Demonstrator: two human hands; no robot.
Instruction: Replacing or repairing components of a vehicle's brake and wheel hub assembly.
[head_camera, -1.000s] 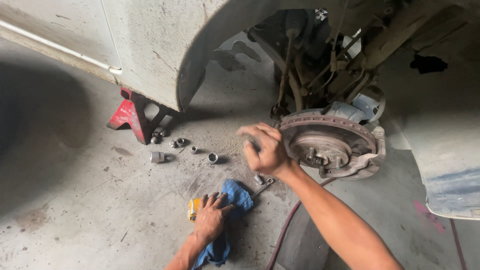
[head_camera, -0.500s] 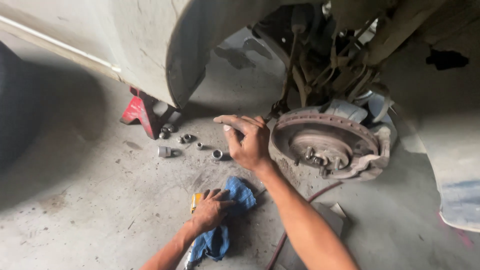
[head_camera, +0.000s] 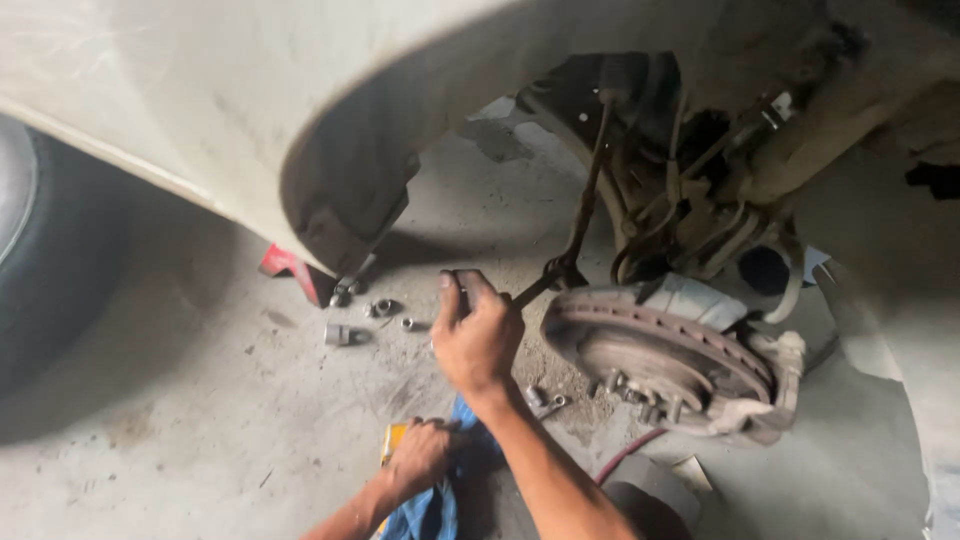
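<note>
Head view, only cam:

1. Right hand (head_camera: 478, 338): raised, centre frame, fingers curled tight round the handle end of a dark wrench (head_camera: 520, 292). Wrench runs up and to the right from the fist; far end sits at a fitting near the foot of a thin vertical link rod (head_camera: 590, 180), just left of the disc's upper edge. Exact fastener too small to tell.
2. Left hand (head_camera: 420, 458): low, near bottom edge, palm down, fingers bent, pressing on a blue rag (head_camera: 432, 508) on the floor. Whether it grips the rag or just rests on it: can't tell. Yellow item (head_camera: 391, 440) pokes out just beside the hand; kind unclear.
3. Brake disc (head_camera: 655, 350): rusty, bare, wheel off, right of centre, tilted toward cam, studs showing at hub.
4. Suspension/hoses behind & above disc, inside wheel arch; detail dim.
5. Car body panel (head_camera: 200, 90): pale, fills top & left of frame, arch edge curving over the work.
6. Red jack stand (head_camera: 288, 268): partly hidden under the panel edge, left of right hand.
7. Loose nuts/sockets (head_camera: 362, 315): small metal pcs scattered on concrete (head_camera: 200, 430) near the stand; a few more (head_camera: 545, 400) on the floor below the disc.
8. Tyre (head_camera: 40, 260): dark, far left edge, well apart from both hands.
9. Reddish hose (head_camera: 625, 455): on floor under disc, beside right forearm.
</note>
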